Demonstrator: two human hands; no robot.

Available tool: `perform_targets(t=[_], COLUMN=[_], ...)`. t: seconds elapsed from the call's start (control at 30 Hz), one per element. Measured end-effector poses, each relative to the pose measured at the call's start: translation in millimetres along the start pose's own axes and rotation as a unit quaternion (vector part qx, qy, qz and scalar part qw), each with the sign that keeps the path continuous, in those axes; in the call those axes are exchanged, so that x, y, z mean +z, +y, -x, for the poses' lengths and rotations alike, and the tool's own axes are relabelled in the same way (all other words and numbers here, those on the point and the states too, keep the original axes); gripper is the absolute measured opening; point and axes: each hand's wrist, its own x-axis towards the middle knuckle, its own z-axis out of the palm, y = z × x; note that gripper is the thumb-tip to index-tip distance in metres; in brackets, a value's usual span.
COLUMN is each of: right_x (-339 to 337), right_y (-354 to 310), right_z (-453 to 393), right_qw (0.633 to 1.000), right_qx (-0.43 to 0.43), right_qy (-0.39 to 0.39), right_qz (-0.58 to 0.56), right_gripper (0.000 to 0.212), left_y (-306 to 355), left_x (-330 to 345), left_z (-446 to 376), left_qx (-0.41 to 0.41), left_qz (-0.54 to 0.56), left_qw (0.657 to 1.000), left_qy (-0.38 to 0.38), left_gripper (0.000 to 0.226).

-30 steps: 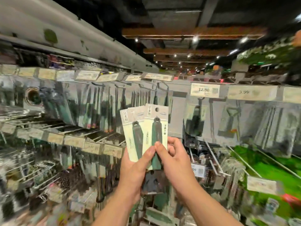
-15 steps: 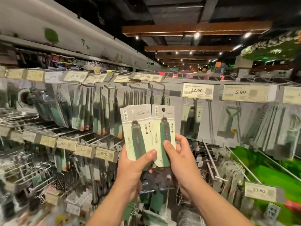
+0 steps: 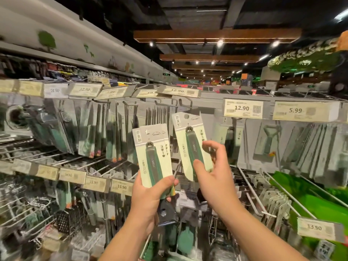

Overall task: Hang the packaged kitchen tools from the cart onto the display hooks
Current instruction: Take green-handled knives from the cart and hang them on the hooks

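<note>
We hold the stock up in front of the pegboard. Our right hand [image 3: 212, 166] pinches one card [image 3: 190, 142] between thumb and fingertips, tilted so its top leans left, its hang hole just below and right of an empty-looking hook [image 3: 185, 105] under the far 12.90 tag [image 3: 177, 90]. Our left hand [image 3: 150, 196] grips the stack [image 3: 153, 155] of remaining cards from below, thumb across the front, upright and just left of the single card.

The main risk, as we judge it, is the hole missing the hook tip. The card is tilted and the pinch sits low on it, so the top edge can wobble and catch on the wire instead of sliding on. A pinch that light could also let the card twist or slip out if the hook snags it.

The stack is a second worry. We hold it near the bottom with one hand, and some dark item [image 3: 165, 213] dangles below the palm; if our attention goes right, the cards could fan out and drop.

Another 12.90 tag [image 3: 243, 108] sits to the right, so we could pick the wrong hook.
</note>
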Motion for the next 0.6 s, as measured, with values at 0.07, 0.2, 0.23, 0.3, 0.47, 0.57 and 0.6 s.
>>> perform_targets(t=[0.07,0.2,0.23,0.3,0.47,0.57,0.6], right_x=[10.2,25.4,28.6,36.3,54.6,60.8,61.6], right_y=[-8.4,-19.5,-18.4,-12.5,2.2,11.2,14.2], right_z=[-11.7,-33.6,-36.3,-37.4,-41.8,-48.2,-51.2], right_qw=[1.000,0.998,0.997,0.997,0.993,0.989,0.988], right_qx=[-0.021,-0.018,-0.016,-0.023,-0.055,-0.031,-0.015], right_qy=[0.021,0.051,0.054,0.058,0.103,0.141,0.150], right_qz=[0.003,-0.044,-0.047,-0.037,0.011,0.018,0.024], right_gripper=[0.040,0.035,0.035,0.037,0.037,0.035,0.033], left_y=[2.4,12.2,13.6,15.8,14.6,14.0,13.6], left_x=[-10.3,-20.5,-22.7,-25.9,-32.9,-35.2,-35.8], left_z=[-6.8,-18.6,-22.2,-28.3,-43.8,-53.2,-55.9], left_qx=[-0.004,0.001,0.003,0.007,0.008,0.004,0.002], left_qz=[0.001,-0.014,-0.014,-0.016,-0.016,-0.005,-0.005], left_qw=[1.000,1.000,1.000,1.000,0.999,0.999,0.999], left_qy=[0.001,-0.018,-0.021,-0.026,-0.041,-0.045,-0.048], left_gripper=[0.074,0.081,0.078,0.077,0.084,0.080,0.076])
